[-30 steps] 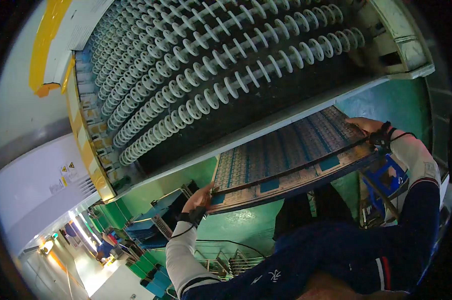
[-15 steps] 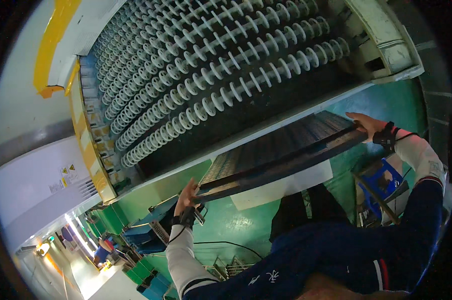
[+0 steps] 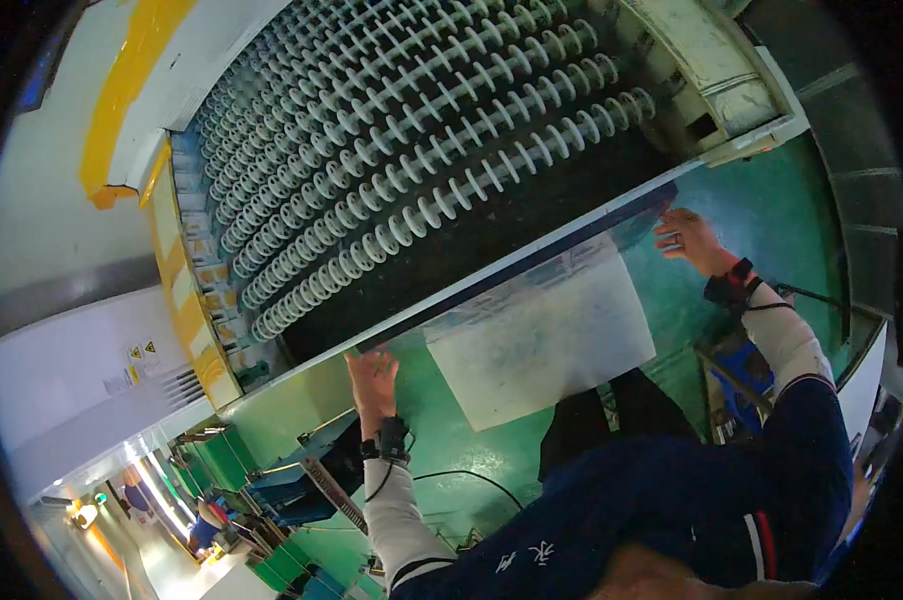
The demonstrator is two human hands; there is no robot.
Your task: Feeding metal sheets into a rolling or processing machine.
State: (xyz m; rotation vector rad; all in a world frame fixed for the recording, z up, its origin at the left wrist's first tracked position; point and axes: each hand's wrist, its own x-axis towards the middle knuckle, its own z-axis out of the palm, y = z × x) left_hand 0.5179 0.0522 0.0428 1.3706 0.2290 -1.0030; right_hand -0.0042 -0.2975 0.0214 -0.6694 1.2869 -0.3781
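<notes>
A dark slatted tray-like panel (image 3: 616,217) shows only as a narrow dark strip along the underside of the machine's front edge. The rest of it is hidden beneath that edge. My left hand (image 3: 373,382) is by the strip's left end, fingers extended and apart; whether the fingertips touch it is hard to see. At the other end, my right hand (image 3: 687,240) is open and a little apart from the strip. Above the edge lie rows of pale disc rollers (image 3: 426,213) across the machine bed.
A whitish sheet (image 3: 551,340) lies on the green floor (image 3: 471,465) before my legs. To the right is a blue plastic stool-like object (image 3: 739,385). Blue and green bins (image 3: 296,480) stand at lower left. The machine's metal front edge (image 3: 511,262) crosses at hand height.
The dark panel, held at both ends before, has moved forward under the machine edge. Both hands have let go, and the pale sheet below has come into fuller view.
</notes>
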